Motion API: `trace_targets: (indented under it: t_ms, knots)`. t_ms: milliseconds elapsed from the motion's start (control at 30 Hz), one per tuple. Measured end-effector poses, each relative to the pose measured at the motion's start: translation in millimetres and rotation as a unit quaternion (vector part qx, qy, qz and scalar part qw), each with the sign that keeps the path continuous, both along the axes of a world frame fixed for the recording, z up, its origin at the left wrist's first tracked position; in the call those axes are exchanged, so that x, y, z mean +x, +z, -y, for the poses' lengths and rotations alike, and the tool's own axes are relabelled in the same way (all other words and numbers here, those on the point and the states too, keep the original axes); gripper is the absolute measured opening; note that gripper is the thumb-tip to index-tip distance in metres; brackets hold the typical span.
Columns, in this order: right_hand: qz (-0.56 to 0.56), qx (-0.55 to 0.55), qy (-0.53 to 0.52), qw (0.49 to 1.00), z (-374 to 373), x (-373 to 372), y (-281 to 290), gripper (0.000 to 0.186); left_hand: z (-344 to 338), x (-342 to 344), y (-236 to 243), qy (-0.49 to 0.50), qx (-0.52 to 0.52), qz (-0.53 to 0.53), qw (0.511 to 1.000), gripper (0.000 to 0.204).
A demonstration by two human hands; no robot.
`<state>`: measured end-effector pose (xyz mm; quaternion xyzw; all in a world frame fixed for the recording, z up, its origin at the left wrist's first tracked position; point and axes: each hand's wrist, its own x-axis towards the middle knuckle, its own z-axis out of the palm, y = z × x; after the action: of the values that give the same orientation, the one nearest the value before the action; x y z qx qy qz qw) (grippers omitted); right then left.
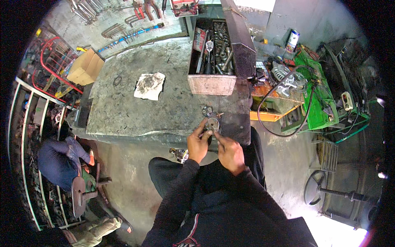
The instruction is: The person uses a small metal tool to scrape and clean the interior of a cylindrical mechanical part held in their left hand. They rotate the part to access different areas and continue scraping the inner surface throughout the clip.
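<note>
At the front right edge of the worn workbench, my left hand grips a round metal part with its fingers and thumb. My right hand is closed at the same part, index finger pressed to its lower right; whether it holds anything else is hidden. A small dark metal fitting with a brassy tab lies just beyond the round part. Below the bench edge, partly behind my left hand, a shiny metal object shows.
A metal toolbox of sockets, stained paper and a cardboard box are around the bench. Right are an orange cart, an alternator, a black hose and a green cabinet. Two other people are at left.
</note>
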<state>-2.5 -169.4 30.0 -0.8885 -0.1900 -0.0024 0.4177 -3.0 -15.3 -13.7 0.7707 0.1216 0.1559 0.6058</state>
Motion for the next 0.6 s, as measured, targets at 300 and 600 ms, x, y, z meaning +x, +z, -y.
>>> trace_targets:
  t_ms: [300, 600]
  knots:
    - [-0.037, 0.002, -0.013, 0.999, -9, 4, 4, 0.047, -5, 0, -13, -0.003, -0.031, -0.043, 0.999, 0.051]
    - [-0.012, -0.032, -0.013, 0.999, -15, 13, 0, 0.049, -1, -3, -16, -0.001, -0.039, -0.026, 0.999, 0.054]
